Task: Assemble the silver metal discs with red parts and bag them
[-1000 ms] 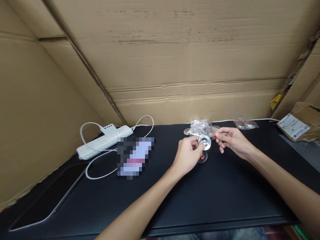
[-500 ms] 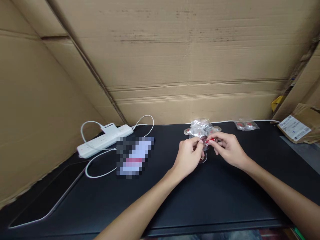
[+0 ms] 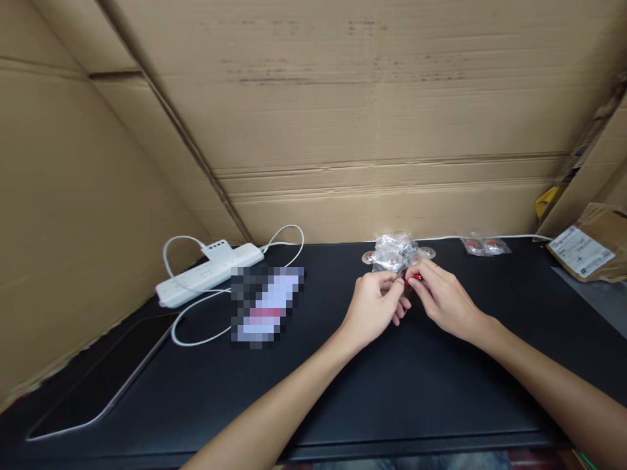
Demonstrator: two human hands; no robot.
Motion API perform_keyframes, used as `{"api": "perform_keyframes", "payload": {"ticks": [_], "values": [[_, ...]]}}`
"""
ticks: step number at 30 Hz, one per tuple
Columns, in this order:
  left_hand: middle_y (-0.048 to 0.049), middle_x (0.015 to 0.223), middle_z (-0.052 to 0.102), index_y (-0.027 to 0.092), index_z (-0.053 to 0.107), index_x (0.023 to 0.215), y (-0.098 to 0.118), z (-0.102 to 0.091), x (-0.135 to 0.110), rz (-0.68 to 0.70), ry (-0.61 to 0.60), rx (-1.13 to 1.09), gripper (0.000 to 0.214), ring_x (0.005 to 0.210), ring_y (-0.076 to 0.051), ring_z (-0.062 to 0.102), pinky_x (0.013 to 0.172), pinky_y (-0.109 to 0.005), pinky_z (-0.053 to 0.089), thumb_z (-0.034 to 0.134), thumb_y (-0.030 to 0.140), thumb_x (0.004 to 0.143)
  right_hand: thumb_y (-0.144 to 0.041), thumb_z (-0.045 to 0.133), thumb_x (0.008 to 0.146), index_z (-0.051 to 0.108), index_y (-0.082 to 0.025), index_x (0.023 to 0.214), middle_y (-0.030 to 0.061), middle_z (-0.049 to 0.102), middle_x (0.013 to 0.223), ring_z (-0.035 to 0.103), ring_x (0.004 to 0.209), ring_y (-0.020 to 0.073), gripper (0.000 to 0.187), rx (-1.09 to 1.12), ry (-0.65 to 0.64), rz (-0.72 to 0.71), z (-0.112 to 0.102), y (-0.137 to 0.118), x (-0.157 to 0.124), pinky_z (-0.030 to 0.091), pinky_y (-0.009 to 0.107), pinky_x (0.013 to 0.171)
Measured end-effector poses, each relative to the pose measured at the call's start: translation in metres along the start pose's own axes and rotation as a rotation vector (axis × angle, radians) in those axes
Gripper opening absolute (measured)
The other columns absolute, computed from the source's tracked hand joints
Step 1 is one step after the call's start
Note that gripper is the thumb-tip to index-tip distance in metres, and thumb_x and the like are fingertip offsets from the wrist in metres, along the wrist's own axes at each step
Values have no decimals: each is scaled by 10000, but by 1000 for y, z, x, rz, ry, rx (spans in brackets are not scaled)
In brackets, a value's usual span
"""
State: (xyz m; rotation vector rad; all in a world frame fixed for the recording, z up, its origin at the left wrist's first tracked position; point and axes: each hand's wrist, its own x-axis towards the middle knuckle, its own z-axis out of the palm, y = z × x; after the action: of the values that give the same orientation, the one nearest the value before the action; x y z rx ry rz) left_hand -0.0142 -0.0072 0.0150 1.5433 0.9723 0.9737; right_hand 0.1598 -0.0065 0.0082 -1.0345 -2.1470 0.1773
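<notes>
Both hands meet over the black table, just in front of the crumpled clear bag.

Right hand: thumb and forefinger are pinched on a small red piece, held just above the tabletop.

Left hand: fingers are curled closed, with the tips touching the right hand's at the red piece. My own fingers hide whatever the left hand pinches.

Two silver discs lie flat beside the bag, one at its left and one at its right. A smaller packet with red parts sits farther right, near the cardboard wall. A labelled cardboard parcel lies at the far right edge. A white power strip and its looped cable are well to the left.
</notes>
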Motion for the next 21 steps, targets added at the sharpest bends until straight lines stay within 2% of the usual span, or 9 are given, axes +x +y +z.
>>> {"api": "perform_keyframes", "payload": {"ticks": [5,13,17,21], "values": [[-45,631,639,121,618,801,0,0,1,-2,9,-36,227,470,-130,603,419,-236,517,501,280,915,-169,409,993,525,-200,954,52,604,914,602,799,186,127,-48,-23,-17,-1,0,0,497,331,758],[-41,666,648,127,621,832,0,2,0,50,-6,30,201,499,-125,614,439,-233,542,478,238,920,-170,399,1000,544,-187,970,74,631,931,615,803,200,149,-194,-7,-41,0,-2,0,506,334,718],[-29,673,650,131,635,928,1,3,-2,81,-8,53,188,510,-125,620,449,-233,551,472,224,920,-186,381,1012,564,-177,962,87,645,917,628,822,217,190,-299,36,-70,2,-6,-1,503,329,682],[-25,679,656,131,630,994,4,2,-2,93,-6,50,196,513,-130,626,451,-238,555,472,217,916,-189,373,1019,573,-171,961,90,644,916,627,841,220,209,-313,50,-85,3,-7,-2,514,338,708]]}}
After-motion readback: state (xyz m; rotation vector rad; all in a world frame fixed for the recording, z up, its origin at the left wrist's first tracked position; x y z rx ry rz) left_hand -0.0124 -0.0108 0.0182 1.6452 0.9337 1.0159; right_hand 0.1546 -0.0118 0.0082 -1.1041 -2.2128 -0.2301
